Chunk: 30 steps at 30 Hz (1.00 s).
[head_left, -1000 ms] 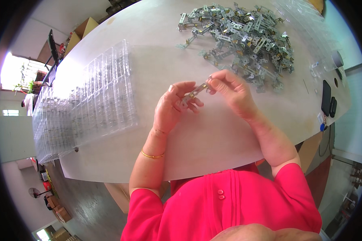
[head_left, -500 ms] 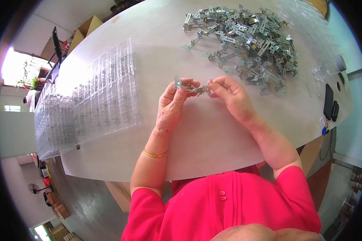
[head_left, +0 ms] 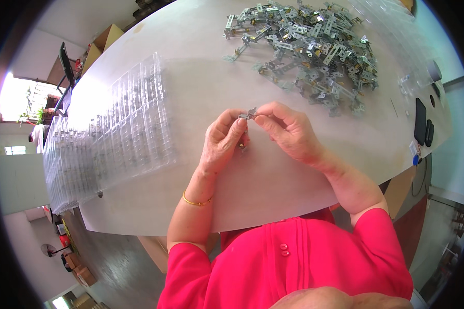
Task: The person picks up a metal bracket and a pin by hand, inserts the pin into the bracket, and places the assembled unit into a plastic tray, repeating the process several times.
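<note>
Between my two hands, above the near middle of the table, is a small metal bracket assembly (head_left: 248, 114). My left hand (head_left: 223, 139) pinches it between thumb and fingers, and part of the piece hangs below those fingers. The thumb and forefinger of my right hand (head_left: 292, 133) close on its upper end; the exact contact is too small to make out. Beyond my hands lies a heap of similar metal brackets (head_left: 314, 49), silver with some brassy parts. Clear plastic trays (head_left: 139, 113) are stacked at the left, holding rows of small parts.
More clear plastic trays (head_left: 392, 36) lie at the far right. Near the right edge are a black phone (head_left: 420, 121), a smaller black object (head_left: 429, 133) and a blue tag (head_left: 416, 159). A thin pin-like piece (head_left: 394, 107) rests on the table (head_left: 191, 51).
The bracket has been turned: its long plate pointed left before, and now part of it hangs below my left fingers. Both hands have drawn closer together, the right moving slightly left.
</note>
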Tool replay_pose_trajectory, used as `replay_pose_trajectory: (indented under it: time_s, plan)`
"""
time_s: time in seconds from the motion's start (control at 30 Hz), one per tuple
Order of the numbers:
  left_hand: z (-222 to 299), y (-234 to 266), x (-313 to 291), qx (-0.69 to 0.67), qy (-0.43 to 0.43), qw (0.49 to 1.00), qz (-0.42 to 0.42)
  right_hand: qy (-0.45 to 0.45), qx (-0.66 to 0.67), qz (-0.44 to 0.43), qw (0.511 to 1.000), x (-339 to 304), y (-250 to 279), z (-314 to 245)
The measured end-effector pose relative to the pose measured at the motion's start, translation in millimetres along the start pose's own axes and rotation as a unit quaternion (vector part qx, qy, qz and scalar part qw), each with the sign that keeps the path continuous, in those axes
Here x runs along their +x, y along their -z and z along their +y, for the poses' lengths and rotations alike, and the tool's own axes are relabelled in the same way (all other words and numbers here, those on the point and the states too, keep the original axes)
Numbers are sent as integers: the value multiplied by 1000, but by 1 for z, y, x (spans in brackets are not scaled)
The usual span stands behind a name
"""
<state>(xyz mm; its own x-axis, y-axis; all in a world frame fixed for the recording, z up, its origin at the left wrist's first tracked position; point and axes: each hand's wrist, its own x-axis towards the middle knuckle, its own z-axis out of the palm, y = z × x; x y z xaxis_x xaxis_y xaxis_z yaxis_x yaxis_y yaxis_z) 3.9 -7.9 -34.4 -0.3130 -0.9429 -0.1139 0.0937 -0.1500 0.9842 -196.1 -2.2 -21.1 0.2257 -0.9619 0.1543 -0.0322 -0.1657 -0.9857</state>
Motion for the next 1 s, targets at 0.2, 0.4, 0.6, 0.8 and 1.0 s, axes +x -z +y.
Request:
replay_pose_trajectory:
  time_s: [0.2, 0.4, 0.6, 0.8, 1.0]
  plan:
    - [-2, -4, 0, 111, -51, 990, 69, -3, -51, 2, 999, 0, 3, 1]
    - [-2, -1, -3, 143, -65, 983, 95, 9, -49, -6, 999, 0, 3, 0]
    - [0, 0, -2, 180, -78, 976, 99, 10, -47, -13, 999, 0, 3, -1]
    - [2, 2, -2, 203, -115, 968, 96, -7, -28, -28, 999, 1, 4, -4]
    - [4, 4, -1, 237, -149, 955, 95, -27, -32, -50, 998, 2, 5, -7]
